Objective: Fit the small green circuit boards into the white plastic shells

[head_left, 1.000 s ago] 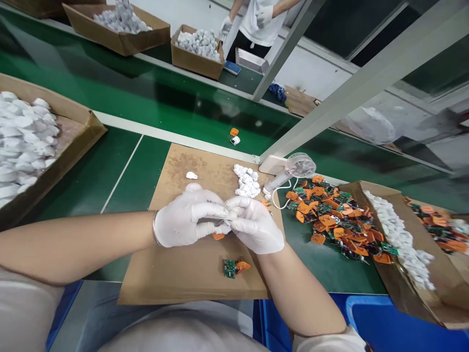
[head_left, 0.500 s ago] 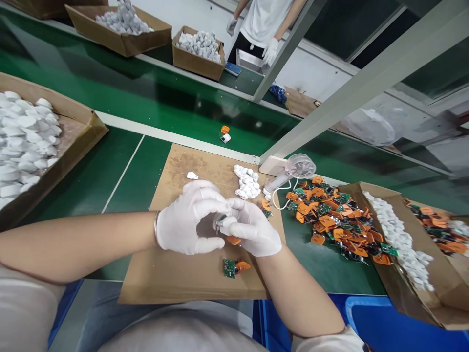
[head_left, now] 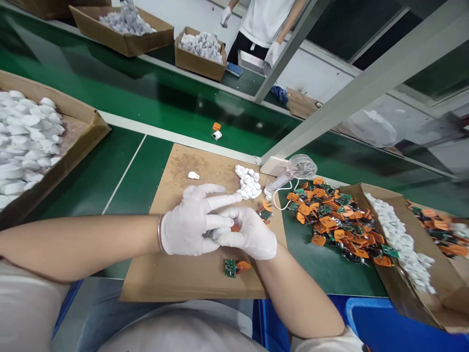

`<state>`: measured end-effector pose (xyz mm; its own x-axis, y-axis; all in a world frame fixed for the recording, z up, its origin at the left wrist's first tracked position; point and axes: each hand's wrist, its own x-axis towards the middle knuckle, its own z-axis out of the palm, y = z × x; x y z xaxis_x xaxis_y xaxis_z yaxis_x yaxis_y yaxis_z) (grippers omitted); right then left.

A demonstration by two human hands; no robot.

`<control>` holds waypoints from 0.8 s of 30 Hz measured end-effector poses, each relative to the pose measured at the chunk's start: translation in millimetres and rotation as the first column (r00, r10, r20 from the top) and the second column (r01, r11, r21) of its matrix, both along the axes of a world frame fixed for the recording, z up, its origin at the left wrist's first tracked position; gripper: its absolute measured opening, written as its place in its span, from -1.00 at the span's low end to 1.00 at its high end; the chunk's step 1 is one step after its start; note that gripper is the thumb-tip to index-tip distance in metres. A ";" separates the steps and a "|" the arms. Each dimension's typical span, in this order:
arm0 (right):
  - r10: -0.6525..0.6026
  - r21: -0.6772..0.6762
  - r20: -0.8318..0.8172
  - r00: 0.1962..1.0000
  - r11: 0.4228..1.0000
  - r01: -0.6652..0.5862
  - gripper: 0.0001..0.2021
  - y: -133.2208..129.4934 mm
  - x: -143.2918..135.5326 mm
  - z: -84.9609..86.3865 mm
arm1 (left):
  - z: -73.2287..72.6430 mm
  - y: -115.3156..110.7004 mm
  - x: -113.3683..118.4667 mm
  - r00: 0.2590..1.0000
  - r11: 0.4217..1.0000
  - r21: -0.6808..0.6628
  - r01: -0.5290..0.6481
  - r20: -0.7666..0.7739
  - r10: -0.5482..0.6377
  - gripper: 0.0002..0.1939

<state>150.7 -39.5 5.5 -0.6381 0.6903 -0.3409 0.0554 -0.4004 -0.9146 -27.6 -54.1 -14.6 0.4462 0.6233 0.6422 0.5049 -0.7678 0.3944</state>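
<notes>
Both hands wear white gloves and meet over the cardboard sheet (head_left: 176, 274). My right hand (head_left: 249, 233) pinches a small white piece (head_left: 217, 233) with an orange part (head_left: 235, 228) beside it, mostly hidden by the fingers. My left hand (head_left: 194, 222) touches the same piece from the left, with its upper fingers stretched out. Below the hands lies a green circuit board (head_left: 230, 268) with an orange part. A lone white piece (head_left: 193, 175) rests behind my left hand, and a small pile of white pieces (head_left: 248, 182) sits behind my right hand.
A clear fan (head_left: 301, 166) stands behind a heap of orange and green assemblies (head_left: 330, 220). Cardboard boxes with white pieces stand left (head_left: 82, 132) and right (head_left: 410, 234). On the green belt (head_left: 164, 105) lies one assembly (head_left: 217, 132). A person stands across it.
My left hand has closed in over the white piece, its upper fingers reaching further right. On the belt, the assembly has moved left. The person's hand across the belt has shifted left.
</notes>
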 end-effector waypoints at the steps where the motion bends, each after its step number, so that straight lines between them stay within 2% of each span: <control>1: 0.001 0.006 -0.002 1.000 1.000 -0.001 -0.67 -0.3 -0.8 -1.2 | -0.9 0.1 0.5 1.000 1.000 0.010 0.002 0.010 -0.002 -0.96; 6: -0.031 0.030 -0.052 0.998 0.999 0.033 -0.62 0.4 -4.0 -6.8 | -7.2 2.5 0.6 1.000 0.999 0.042 -0.005 0.020 0.004 -0.90; 11: -0.013 -0.021 -0.127 0.992 1.000 0.010 -0.61 0.6 -5.9 -7.0 | -8.3 2.7 2.0 0.999 0.997 0.078 -0.003 -0.041 0.006 -0.92; 19: -0.175 -0.009 -0.032 0.984 0.985 0.175 -0.59 -5.1 -3.8 -3.3 | -2.7 -2.1 4.6 0.979 0.994 -0.016 -0.109 0.171 0.110 -0.88; 21: -0.162 -0.017 -0.062 0.985 0.987 0.161 -0.61 -5.3 -3.6 -2.6 | -1.2 -1.6 2.3 0.979 0.995 -0.006 -0.097 0.179 0.097 -0.87; 24: -0.094 -0.036 -0.127 0.987 0.995 0.090 -0.66 -3.2 -2.3 1.7 | 1.7 0.1 -1.9 0.984 0.999 0.019 -0.028 0.174 0.024 -0.95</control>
